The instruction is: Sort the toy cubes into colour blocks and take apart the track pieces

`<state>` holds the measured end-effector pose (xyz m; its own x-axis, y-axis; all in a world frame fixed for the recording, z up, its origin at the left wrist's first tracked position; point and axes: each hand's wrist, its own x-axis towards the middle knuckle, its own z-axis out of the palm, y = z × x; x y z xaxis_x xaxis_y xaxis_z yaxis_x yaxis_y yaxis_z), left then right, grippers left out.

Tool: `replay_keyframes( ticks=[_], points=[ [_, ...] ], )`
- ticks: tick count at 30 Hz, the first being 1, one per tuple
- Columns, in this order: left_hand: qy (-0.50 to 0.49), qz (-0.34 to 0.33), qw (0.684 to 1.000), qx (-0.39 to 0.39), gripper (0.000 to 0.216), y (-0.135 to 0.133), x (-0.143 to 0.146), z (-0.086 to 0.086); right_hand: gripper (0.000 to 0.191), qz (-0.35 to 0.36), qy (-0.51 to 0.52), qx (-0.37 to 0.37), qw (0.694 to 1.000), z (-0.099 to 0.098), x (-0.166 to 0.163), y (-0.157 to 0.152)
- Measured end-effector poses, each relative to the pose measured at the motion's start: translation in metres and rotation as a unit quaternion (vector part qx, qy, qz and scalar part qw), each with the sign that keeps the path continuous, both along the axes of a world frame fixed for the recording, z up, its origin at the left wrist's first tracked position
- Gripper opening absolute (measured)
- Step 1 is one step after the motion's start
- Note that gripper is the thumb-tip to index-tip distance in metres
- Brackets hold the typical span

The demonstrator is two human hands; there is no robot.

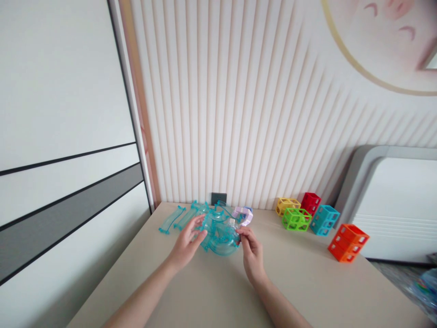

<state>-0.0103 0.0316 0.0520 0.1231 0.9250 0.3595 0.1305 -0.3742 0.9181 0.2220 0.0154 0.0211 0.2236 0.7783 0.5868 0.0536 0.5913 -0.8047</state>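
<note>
A pile of see-through teal track pieces [223, 248], some curved, lies on the table in front of me. My left hand [187, 243] is at the pile's left side, thumb and fingers apart, fingertips close to a teal piece; whether they touch it I cannot tell. On the right side of the pile, my right hand [251, 257] has thumb and forefinger pinched together. A bit of red shows by those fingertips, but what they hold is too small to make out. Just behind lies a pale purple angular piece [243, 215]. Straight teal track pieces [171, 220] lie to the left.
Toward the right stand open-sided block frames: yellow [286, 206], green [296, 219], red [310, 203], blue [324, 220] and orange [348, 243]. A ribbed wall [218, 114] with a dark socket [219, 198] borders the table's [211, 291] back edge. A white panel [68, 91] rises at left.
</note>
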Motion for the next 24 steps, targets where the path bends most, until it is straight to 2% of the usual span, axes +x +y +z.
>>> replay_keyframes(
  ticks=[1,4,8,11,14,19,24],
  points=[
    [-0.071,0.017,0.997,-0.025,0.054,0.004,0.015,-0.004,0.023,-0.003,0.008,0.003,1.0,0.001,0.0,-0.001],
    [-0.153,0.044,0.986,-0.049,0.061,0.007,0.044,-0.019,0.021,-0.012,0.021,0.0,1.0,0.002,0.0,-0.002],
    [-0.228,0.031,0.969,-0.092,0.059,-0.004,0.049,-0.029,0.022,-0.047,-0.025,0.001,0.999,0.002,-0.004,-0.005],
    [-0.253,0.028,0.96,-0.117,0.056,-0.01,0.046,-0.034,0.015,-0.062,-0.059,0.028,0.996,0.002,-0.008,-0.009],
    [-0.28,0.02,0.952,-0.123,0.053,-0.011,0.046,-0.037,0.013,-0.03,-0.048,0.046,0.997,0.001,-0.012,-0.015],
    [-0.283,-0.022,0.954,-0.098,0.044,-0.015,0.046,-0.033,0.031,0.051,0.05,0.019,0.997,-0.001,-0.019,-0.024],
    [-0.232,-0.054,0.968,-0.073,0.037,-0.025,0.045,-0.021,0.04,0.041,0.039,0.021,0.998,-0.008,-0.021,-0.023]
  ],
)
